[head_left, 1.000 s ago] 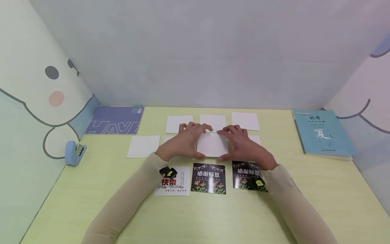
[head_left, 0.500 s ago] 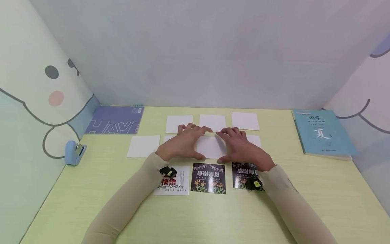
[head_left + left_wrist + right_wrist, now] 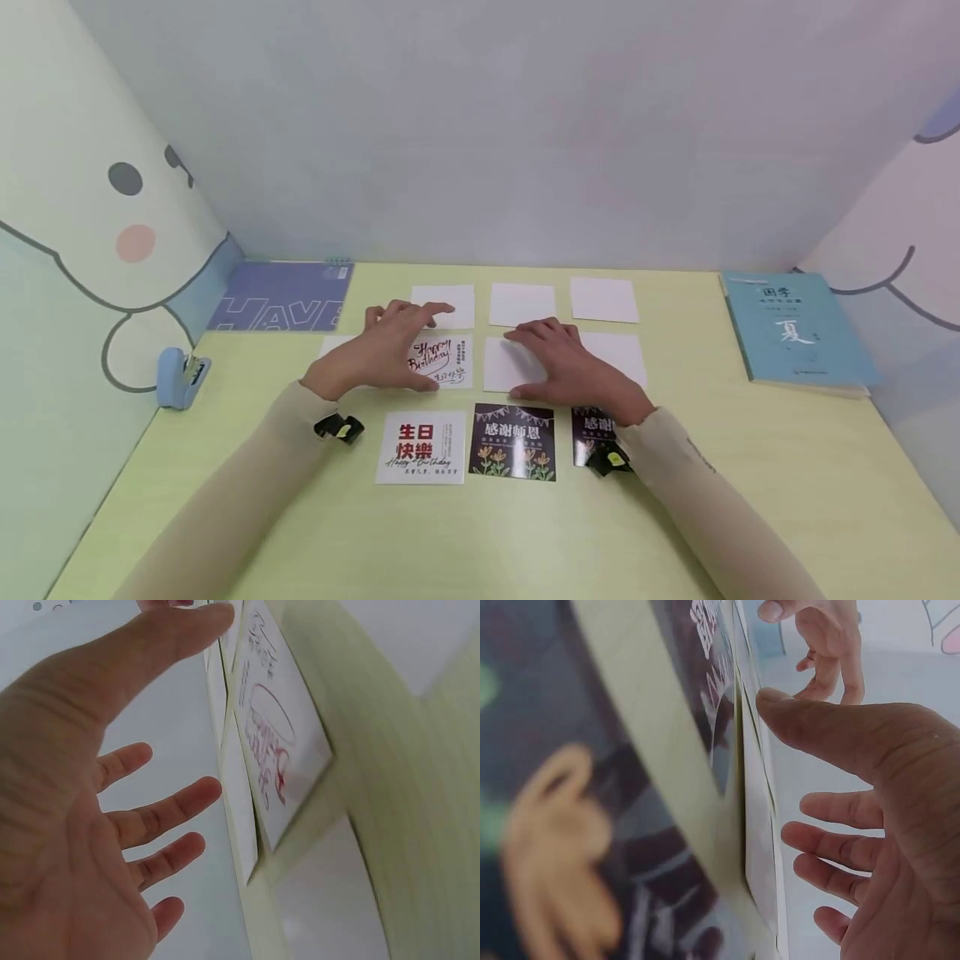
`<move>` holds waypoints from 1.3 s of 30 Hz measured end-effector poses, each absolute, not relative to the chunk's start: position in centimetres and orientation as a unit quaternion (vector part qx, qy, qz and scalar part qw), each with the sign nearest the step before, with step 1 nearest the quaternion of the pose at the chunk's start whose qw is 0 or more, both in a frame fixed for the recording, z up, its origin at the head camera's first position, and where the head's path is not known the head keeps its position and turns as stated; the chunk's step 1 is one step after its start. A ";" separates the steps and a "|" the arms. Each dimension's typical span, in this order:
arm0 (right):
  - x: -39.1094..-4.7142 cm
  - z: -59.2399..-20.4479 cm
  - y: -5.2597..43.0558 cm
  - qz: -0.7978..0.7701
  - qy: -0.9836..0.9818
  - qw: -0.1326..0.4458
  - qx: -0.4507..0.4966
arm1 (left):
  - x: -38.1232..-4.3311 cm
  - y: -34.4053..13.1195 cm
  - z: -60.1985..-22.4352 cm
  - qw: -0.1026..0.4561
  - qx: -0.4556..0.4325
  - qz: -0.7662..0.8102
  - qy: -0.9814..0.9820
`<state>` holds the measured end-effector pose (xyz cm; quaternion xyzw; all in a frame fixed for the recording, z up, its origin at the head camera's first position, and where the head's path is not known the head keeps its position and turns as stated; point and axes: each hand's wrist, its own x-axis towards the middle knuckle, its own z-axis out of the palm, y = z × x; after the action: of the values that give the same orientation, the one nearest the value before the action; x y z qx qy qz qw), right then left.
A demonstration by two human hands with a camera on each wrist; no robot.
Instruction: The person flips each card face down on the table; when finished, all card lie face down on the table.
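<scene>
1. Plainly, the left hand [image 3: 375, 352] spreads its fingers over the middle-row birthday card [image 3: 454, 364], gripping nothing; the right hand [image 3: 573, 367] does likewise over the white card [image 3: 502, 367] beside it.
2. Both cards lie flat on the table [image 3: 480, 542].
3. They look light, thin, probably stiff; pinching opposite edges should suit, since pressed flat they may slide.

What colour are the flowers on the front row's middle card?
The flowers are orange; clearest in head view.

On my bench [image 3: 480, 542] lies a book [image 3: 813, 354]; left of it I see rows of cards [image 3: 513, 454], a notebook [image 3: 281, 292] and a stapler [image 3: 174, 377].
</scene>
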<state>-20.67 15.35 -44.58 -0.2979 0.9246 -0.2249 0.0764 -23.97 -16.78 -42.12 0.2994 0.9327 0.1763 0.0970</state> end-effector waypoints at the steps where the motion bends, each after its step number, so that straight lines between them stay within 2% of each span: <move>1: -20.7 -44.6 15.0 -0.223 0.923 0.076 -0.303 | -23.8 -17.3 -42.1 0.099 0.296 0.171 0.935; 6: -21.3 -44.0 13.5 -0.211 0.922 0.062 -0.319 | -23.6 -18.6 -42.1 0.108 0.290 0.163 0.937; 14: -22.1 -42.7 11.4 -0.200 0.918 0.075 -0.333 | -24.2 -18.9 -42.8 0.122 0.297 0.162 0.933; 28: -22.7 -42.8 9.8 -0.192 0.916 0.097 -0.339 | -23.7 -19.3 -43.2 0.075 0.310 0.180 0.930; 39: -22.7 -43.9 8.5 -0.178 0.926 0.088 -0.321 | -23.7 -19.7 -43.6 0.070 0.311 0.199 0.927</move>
<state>-22.66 8.50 -43.93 -0.3215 0.9258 -0.1785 0.0881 -23.74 -19.72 -43.62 0.3111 0.9267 0.1990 0.0698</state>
